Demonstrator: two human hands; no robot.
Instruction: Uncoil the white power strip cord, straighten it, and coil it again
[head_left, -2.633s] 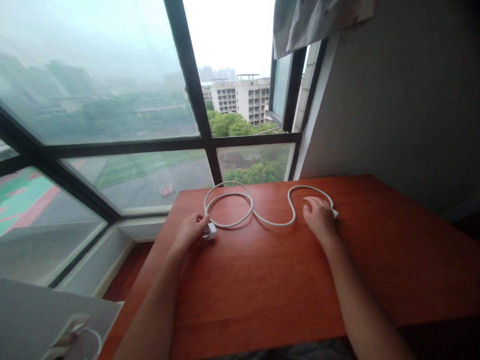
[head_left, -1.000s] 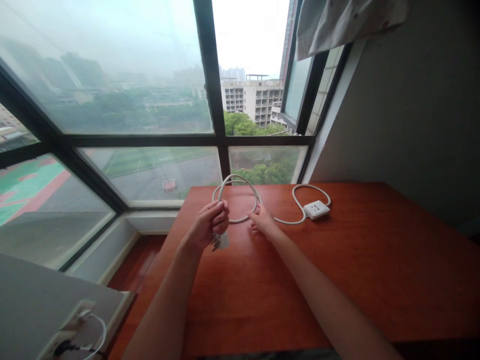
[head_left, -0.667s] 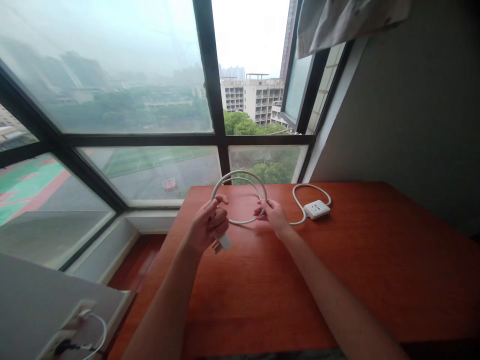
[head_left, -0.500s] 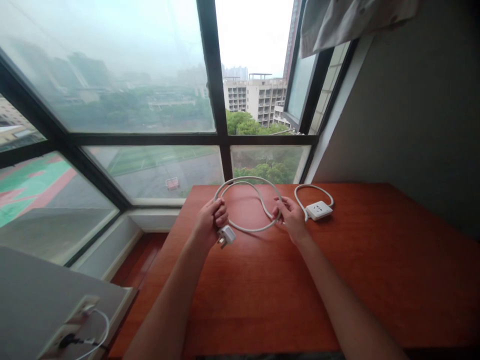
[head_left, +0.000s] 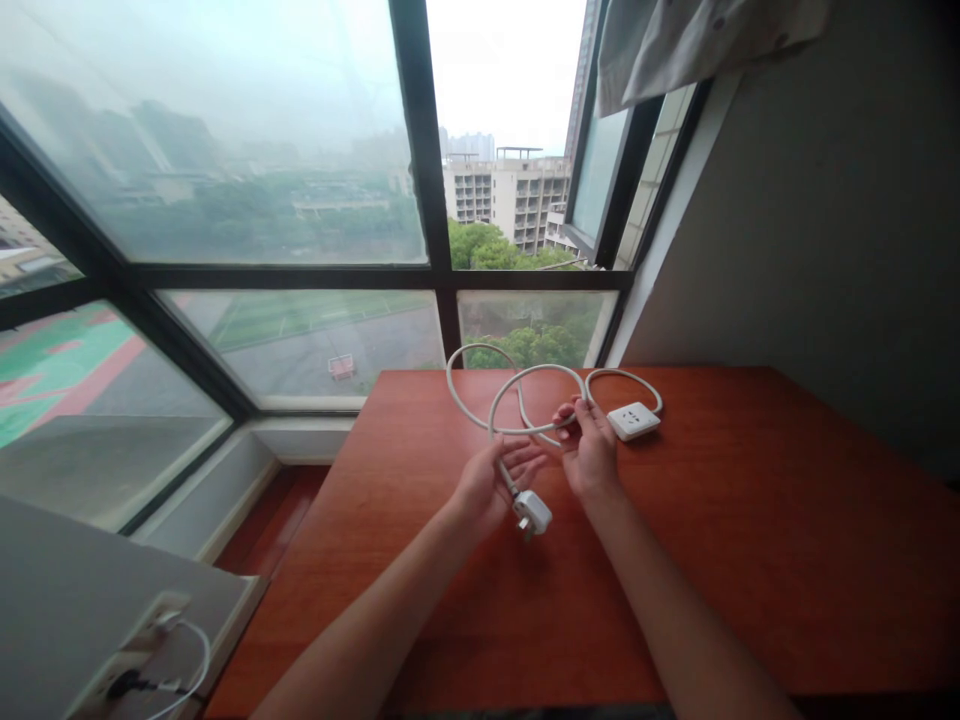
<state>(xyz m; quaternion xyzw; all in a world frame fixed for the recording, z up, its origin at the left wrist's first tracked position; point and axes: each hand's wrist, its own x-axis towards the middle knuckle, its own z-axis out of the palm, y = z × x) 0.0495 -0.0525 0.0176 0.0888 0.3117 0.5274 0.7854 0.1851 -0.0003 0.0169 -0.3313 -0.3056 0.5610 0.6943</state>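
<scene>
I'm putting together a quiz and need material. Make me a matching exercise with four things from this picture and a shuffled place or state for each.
1. Left hand
2. Right hand
3. Plug
4. Socket box

A. Resting on the table
B. Pinching the cord
C. Fingers spread
D. At the cord's end, beside the left hand

Pairs: 1-C, 2-B, 3-D, 4-A

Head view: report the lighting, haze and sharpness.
In the head view, the sky is washed out to white while the right-hand wall is dark; in the head view, the large left window pane looks hazy; in the head view, the white plug and socket block are recognisable, though fine detail is soft.
</scene>
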